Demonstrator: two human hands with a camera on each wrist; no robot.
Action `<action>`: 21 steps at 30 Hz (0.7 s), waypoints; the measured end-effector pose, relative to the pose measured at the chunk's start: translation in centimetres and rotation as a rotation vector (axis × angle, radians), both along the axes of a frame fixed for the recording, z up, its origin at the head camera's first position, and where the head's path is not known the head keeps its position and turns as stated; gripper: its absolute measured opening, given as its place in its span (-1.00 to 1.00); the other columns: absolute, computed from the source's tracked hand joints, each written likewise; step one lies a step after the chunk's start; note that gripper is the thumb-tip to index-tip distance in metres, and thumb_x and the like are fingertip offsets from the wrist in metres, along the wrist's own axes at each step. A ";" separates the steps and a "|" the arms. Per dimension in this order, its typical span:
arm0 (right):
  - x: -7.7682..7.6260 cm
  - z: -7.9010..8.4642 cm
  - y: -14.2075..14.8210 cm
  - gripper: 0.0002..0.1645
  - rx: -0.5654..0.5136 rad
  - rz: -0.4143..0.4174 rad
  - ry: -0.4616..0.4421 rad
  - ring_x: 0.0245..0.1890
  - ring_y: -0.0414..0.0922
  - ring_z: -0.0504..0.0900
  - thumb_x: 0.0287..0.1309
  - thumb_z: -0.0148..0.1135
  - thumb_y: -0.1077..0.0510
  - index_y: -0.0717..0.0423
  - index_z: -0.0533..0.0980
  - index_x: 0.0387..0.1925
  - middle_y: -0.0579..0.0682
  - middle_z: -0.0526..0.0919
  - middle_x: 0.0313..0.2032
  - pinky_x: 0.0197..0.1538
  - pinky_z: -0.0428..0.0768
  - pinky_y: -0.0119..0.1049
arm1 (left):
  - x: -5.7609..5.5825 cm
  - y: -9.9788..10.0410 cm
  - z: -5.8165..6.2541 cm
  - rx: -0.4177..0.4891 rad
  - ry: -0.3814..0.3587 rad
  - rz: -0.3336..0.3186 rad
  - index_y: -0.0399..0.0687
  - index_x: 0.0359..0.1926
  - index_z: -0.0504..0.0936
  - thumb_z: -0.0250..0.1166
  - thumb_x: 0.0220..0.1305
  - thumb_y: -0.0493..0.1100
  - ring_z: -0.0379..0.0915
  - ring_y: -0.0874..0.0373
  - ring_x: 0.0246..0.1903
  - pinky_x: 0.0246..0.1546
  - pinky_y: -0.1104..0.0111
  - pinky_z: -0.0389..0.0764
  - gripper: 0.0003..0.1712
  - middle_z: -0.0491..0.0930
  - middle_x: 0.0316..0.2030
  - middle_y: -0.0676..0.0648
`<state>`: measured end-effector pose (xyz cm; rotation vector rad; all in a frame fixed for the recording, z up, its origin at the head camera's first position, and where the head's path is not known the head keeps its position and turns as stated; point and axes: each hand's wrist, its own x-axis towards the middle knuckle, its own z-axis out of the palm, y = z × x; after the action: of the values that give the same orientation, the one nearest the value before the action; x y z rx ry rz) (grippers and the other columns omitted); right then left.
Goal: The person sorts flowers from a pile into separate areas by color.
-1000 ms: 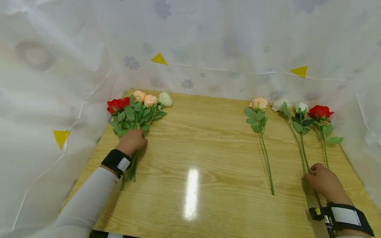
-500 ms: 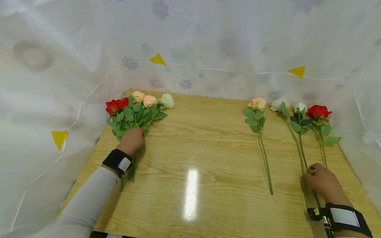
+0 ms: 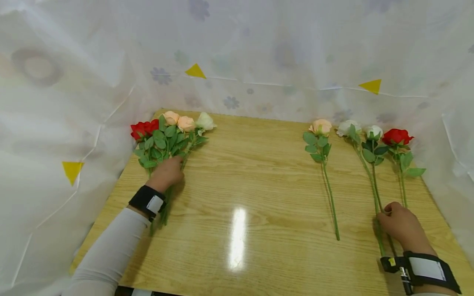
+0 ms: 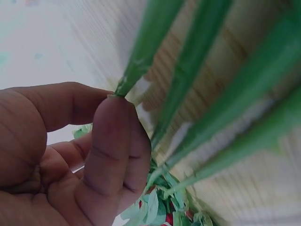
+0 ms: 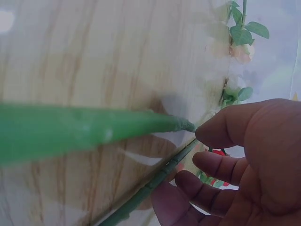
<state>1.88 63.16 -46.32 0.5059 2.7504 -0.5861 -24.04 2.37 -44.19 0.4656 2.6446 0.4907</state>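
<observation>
At the left of the head view lies a bunch of artificial roses with red rose heads [image 3: 145, 128], peach rose heads [image 3: 186, 123] and a white rose [image 3: 205, 121]. My left hand [image 3: 167, 172] is over their stems. The left wrist view shows its thumb and finger pinching one green stem [image 4: 143, 52], with several other stems [image 4: 225, 122] running beside it. On the right, my right hand [image 3: 401, 226] pinches at the stems of two white roses [image 3: 374, 132]. In the right wrist view the thumb meets a light green stem [image 5: 94, 129], and fingertips lie along a darker stem [image 5: 155, 181].
Between the hands a single peach rose [image 3: 320, 127] lies on the wooden table [image 3: 259, 185]. A red rose [image 3: 398, 137] lies beyond the right hand, near the table's right edge. Translucent flower-patterned curtains [image 3: 259, 49] enclose the back and sides, with yellow triangles [image 3: 195, 71] on them.
My left hand has shifted slightly on the stems, its fingers now reaching a little further right. The left white rose has moved slightly. The right hand stays nearly still.
</observation>
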 end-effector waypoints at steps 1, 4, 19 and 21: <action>0.0 0.1 -0.1 -0.40 -0.003 -0.002 -0.003 -0.28 0.29 0.55 0.39 -0.09 0.08 0.68 0.27 0.03 0.56 0.49 -0.15 -0.30 0.51 0.08 | 0.1 0.1 0.0 0.014 0.007 -0.005 -0.45 0.33 0.31 0.08 0.19 -0.44 0.53 -0.26 -0.07 -0.19 0.05 0.54 -0.36 0.53 0.07 -0.45; 0.0 0.3 -0.2 -0.36 -0.015 -0.007 -0.024 -0.27 0.30 0.56 0.41 -0.12 0.06 0.71 0.24 0.07 0.57 0.48 -0.13 -0.30 0.52 0.09 | 0.5 0.7 0.1 0.053 0.018 -0.032 -0.47 0.30 0.31 0.11 0.19 -0.41 0.53 -0.15 -0.30 -0.37 0.15 0.47 -0.39 0.60 -0.10 -0.40; 0.3 1.2 -2.2 -0.31 0.003 -0.089 0.085 -0.22 0.37 0.55 0.45 -0.10 -0.02 0.65 0.24 0.11 0.57 0.48 -0.09 -0.33 0.52 0.08 | 2.4 3.6 1.5 0.323 -0.039 -0.077 -0.26 0.41 0.17 0.14 0.33 -0.31 0.17 0.16 -0.65 -0.57 0.31 0.23 -0.34 0.42 -0.37 -0.09; 0.3 1.4 -3.5 -0.39 0.010 -0.147 0.220 -0.20 0.35 0.54 0.45 -0.06 0.00 0.57 0.32 0.11 0.53 0.51 -0.08 -0.34 0.50 0.02 | 2.6 3.9 1.6 0.351 -0.038 -0.097 -0.25 0.38 0.18 0.14 0.33 -0.30 0.18 0.16 -0.65 -0.57 0.31 0.24 -0.37 0.43 -0.32 -0.10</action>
<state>2.16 59.65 -44.95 0.6888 2.9411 -0.7014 -21.44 6.31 -42.57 0.6776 2.4898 0.9279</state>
